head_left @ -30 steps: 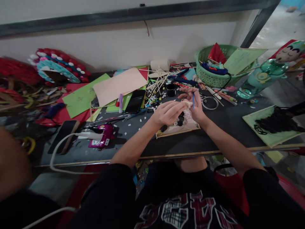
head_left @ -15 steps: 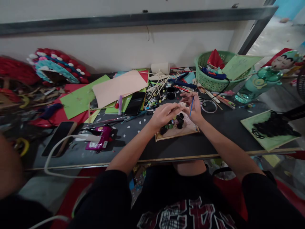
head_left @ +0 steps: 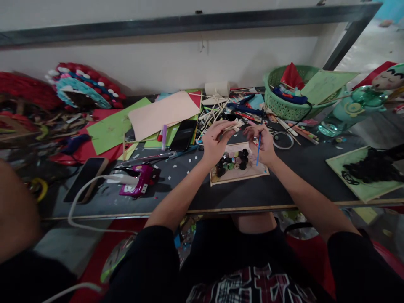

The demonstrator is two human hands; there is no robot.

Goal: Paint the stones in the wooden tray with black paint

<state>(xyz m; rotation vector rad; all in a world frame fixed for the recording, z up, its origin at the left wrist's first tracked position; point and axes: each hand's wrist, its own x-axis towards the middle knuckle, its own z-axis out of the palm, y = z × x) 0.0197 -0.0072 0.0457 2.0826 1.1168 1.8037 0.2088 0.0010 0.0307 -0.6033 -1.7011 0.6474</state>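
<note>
Left hand (head_left: 217,138) pinches pale bundle (head_left: 235,126) (material unclear) beyond board (head_left: 243,173), presumably keeping round pieces (head_left: 237,160) uncovered. Right hand (head_left: 265,141) grasps blue stick (head_left: 259,148) over board's right edge.

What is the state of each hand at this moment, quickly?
Left hand: closed, holding a pale frayed piece, material unclear.
Right hand: fingers partly curled, holding a thin blue stick.

Nothing reads for certain — the black shirt (head_left: 233,248) bears 1 row of large plaid characters (head_left: 267,278), cut off at the view's lower edge.
</note>
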